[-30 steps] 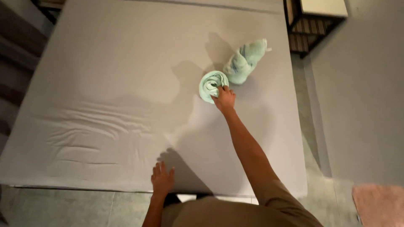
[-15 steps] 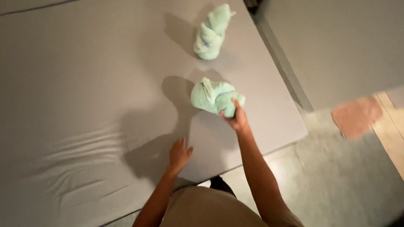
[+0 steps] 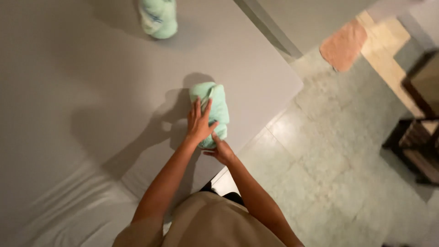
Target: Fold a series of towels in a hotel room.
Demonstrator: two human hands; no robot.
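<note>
A rolled mint-green towel (image 3: 218, 107) lies near the corner of the grey bed sheet (image 3: 91, 91). My left hand (image 3: 199, 121) rests flat on its left side, fingers spread. My right hand (image 3: 221, 151) grips the roll's near end from below. A second rolled mint-green towel (image 3: 158, 17) lies farther up the bed, apart from both hands.
The bed corner (image 3: 297, 84) ends just right of the towel, with pale tiled floor (image 3: 329, 151) beyond. An orange mat (image 3: 344, 45) lies on the floor at upper right. Dark wooden furniture (image 3: 418, 137) stands at the right edge. The sheet is wrinkled at lower left.
The right hand pulled the towel from mid-bed toward the near corner. The left hand left the sheet and came onto the towel. The view swung right.
</note>
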